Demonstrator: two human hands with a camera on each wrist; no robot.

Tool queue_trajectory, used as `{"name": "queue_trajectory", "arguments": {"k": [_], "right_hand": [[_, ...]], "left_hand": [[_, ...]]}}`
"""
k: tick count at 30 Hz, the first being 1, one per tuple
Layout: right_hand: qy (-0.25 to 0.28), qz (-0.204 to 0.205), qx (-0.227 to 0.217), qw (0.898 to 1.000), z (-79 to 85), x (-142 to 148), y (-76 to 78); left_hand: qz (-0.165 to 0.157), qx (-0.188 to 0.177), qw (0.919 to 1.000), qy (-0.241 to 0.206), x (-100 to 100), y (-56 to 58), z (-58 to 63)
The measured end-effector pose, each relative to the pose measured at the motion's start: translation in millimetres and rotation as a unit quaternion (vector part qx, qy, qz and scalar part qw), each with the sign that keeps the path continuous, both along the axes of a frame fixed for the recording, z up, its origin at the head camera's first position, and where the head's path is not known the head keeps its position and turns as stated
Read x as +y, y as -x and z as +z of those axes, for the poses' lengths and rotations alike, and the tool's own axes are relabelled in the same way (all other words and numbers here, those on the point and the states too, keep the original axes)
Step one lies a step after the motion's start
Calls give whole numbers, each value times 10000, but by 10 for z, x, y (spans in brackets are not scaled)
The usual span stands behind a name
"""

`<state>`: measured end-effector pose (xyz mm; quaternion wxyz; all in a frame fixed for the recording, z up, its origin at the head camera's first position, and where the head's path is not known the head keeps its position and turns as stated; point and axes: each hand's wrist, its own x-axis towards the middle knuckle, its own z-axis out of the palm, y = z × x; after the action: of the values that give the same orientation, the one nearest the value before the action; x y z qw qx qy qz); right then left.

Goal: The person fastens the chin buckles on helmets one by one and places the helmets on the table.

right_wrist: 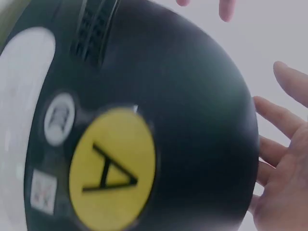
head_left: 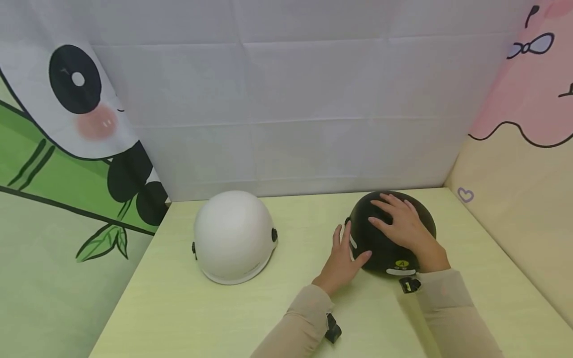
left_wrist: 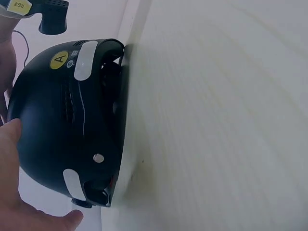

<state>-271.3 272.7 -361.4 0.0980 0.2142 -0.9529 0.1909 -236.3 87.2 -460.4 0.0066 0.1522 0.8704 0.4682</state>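
Observation:
A black helmet [head_left: 380,243] stands on the table at the right, dome up, with a round yellow "A" sticker [right_wrist: 113,168] and white reflective strips. My right hand [head_left: 400,223] lies over its top with fingers spread. In the right wrist view those fingers [right_wrist: 276,115] reach along the dome's edge. My left hand [head_left: 341,263] is at the helmet's left side, thumb and fingers apart, fingertips close to the shell. From the left wrist, the helmet's lower rim [left_wrist: 118,120] shows along the tabletop, and the thumb and a finger [left_wrist: 12,132] overlap the shell. The helmet's inside is mostly hidden.
A white helmet [head_left: 235,233] with black side fittings sits on the left half of the pale yellow table [head_left: 215,323]. Behind the table hangs a white cloth [head_left: 304,99]. Cartoon-printed panels [head_left: 58,238] flank the left and right sides. Both wrists wear small black cameras [head_left: 333,329].

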Motion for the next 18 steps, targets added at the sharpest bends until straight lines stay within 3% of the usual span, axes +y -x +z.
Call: {"name": "queue_trajectory", "arguments": {"k": [18], "right_hand": [[210, 370, 9, 9991, -92, -292, -26]], "left_hand": [[298, 43, 9991, 305, -521, 2, 133]]}}
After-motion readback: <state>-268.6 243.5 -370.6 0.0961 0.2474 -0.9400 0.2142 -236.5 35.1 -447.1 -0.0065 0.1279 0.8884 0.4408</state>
